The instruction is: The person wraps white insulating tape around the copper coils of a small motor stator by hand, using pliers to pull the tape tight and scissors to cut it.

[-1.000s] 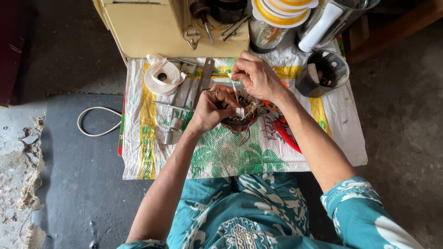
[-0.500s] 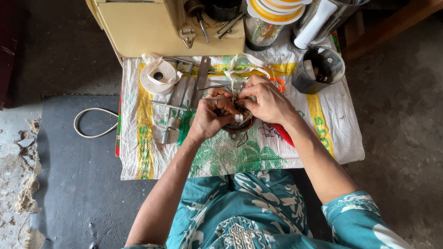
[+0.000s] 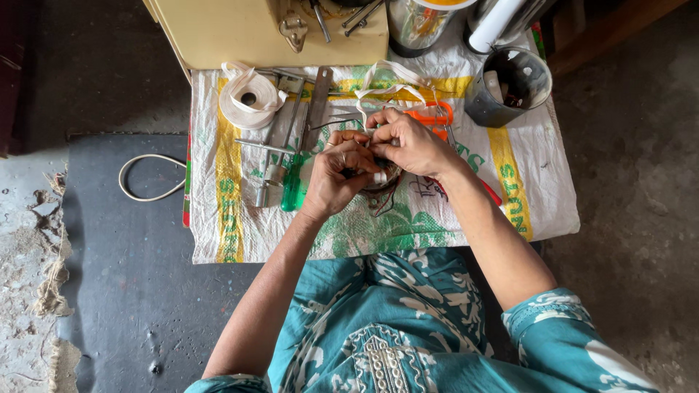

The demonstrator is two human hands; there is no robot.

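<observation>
The left hand (image 3: pixel 341 177) is curled tight around a small round wire-wound part (image 3: pixel 380 179), fingers closed over its near side. The right hand (image 3: pixel 410 143) meets it from the far side, fingertips pinched on the same part and on a strip of white tape (image 3: pixel 380 177) wrapped at its edge. The part sits between both hands, just above a woven printed sack (image 3: pixel 451 211) spread as a work mat. Left of the hands lie a green-handled screwdriver (image 3: pixel 293 191) and metal tools. Further left sits a roll of white tape (image 3: pixel 250 99). Orange-handled scissors (image 3: pixel 431 116) lie behind the right hand, and a metal tin (image 3: pixel 508 86) stands well to the right.
</observation>
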